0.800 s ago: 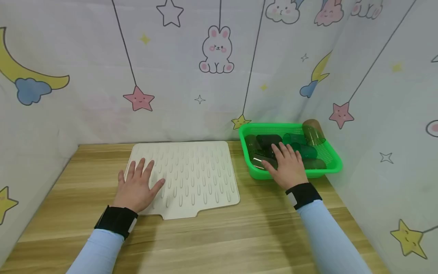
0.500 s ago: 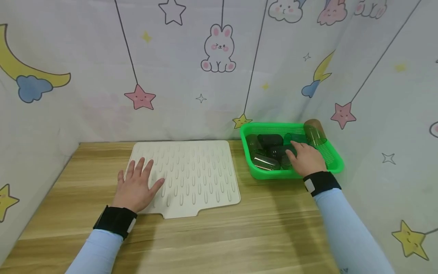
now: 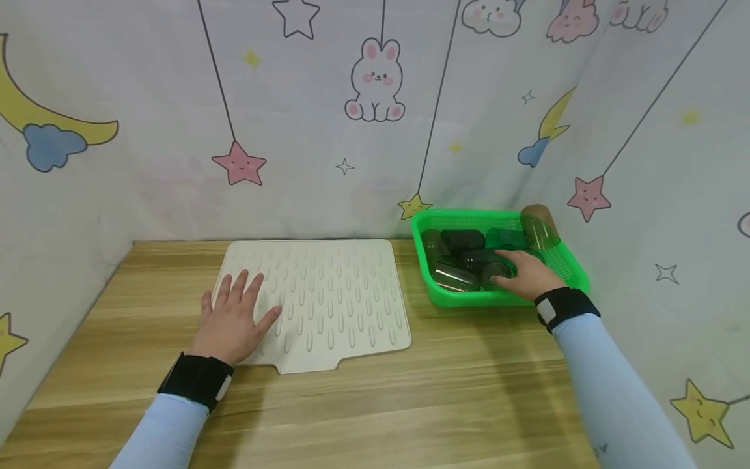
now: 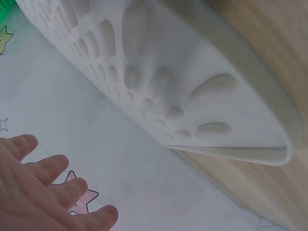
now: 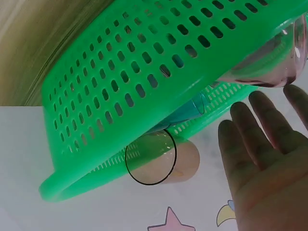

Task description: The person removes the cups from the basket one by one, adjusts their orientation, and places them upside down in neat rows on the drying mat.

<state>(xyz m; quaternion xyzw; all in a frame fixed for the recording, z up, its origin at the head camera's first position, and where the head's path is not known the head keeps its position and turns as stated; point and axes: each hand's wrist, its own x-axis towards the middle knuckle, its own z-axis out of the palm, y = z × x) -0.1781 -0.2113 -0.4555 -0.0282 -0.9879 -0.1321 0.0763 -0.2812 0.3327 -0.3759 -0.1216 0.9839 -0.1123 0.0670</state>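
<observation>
My left hand [image 3: 231,319] is spread with straight fingers over the left part of a white ridged board [image 3: 346,299]. In the left wrist view its fingers [image 4: 62,166] appear beside the board, holding nothing. On the right, my right hand [image 3: 530,277] reaches over the front rim of a green plastic basket [image 3: 469,299] of tinted see-through cups. Its fingertips are right by a clear greyish cup [image 3: 494,273]. The right wrist view shows its fingers [image 5: 260,137] extended just below a pinkish clear cup [image 5: 274,60], without curling round it.
Inside the basket lie several dark cups [image 3: 463,241], a teal cup [image 3: 505,238] and a clear cup [image 3: 454,279]. A brown cup [image 3: 541,225] leans on the back right rim. Patterned cloth walls [image 3: 305,202] bound the wooden table [image 3: 381,417] behind and at the sides.
My right hand has shifted to the right across the basket and its fingers have lowered towards the front cups. The left hand keeps its place over the board.
</observation>
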